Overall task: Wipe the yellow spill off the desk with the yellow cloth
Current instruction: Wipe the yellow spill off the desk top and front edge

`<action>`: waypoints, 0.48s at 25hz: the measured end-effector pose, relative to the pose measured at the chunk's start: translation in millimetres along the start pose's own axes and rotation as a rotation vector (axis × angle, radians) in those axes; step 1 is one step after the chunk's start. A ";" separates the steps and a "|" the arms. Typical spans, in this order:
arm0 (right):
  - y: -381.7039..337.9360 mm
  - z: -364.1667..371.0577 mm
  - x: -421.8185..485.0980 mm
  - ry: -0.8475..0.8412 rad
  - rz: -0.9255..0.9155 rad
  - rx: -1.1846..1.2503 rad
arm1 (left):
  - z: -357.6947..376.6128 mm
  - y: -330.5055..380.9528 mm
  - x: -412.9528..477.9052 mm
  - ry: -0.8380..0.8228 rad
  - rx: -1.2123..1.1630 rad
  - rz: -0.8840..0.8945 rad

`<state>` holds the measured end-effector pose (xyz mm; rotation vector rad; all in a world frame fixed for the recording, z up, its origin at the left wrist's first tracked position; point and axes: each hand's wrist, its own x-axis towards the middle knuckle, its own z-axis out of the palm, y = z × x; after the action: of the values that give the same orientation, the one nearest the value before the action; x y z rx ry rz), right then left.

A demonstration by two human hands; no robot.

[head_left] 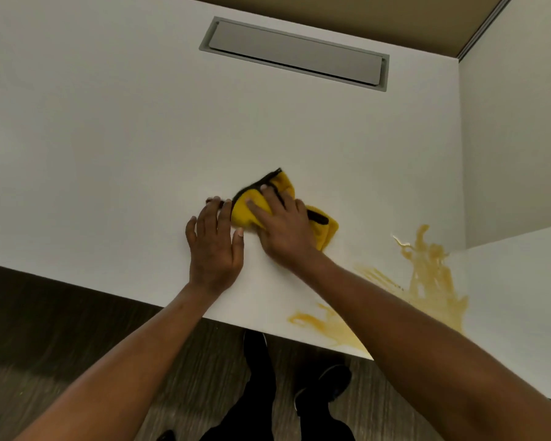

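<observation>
The yellow cloth, soft, light and bunched, lies mid-desk under the spread right hand, which presses rather than pinches. The left hand rests flat, empty, at its nine o'clock. The yellow spill sits at four o'clock; palm the cloth's middle to drag it.
</observation>
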<state>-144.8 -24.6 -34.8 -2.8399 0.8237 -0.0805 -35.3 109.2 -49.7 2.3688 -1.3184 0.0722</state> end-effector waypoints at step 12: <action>140.1 -34.4 -43.7 0.101 0.465 -0.128 | 7.2 32.9 -34.8 -0.108 0.058 0.081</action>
<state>-258.8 -122.9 -27.7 -2.6911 1.5354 -0.1101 -82.5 119.1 -53.7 2.3964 -1.4816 0.0063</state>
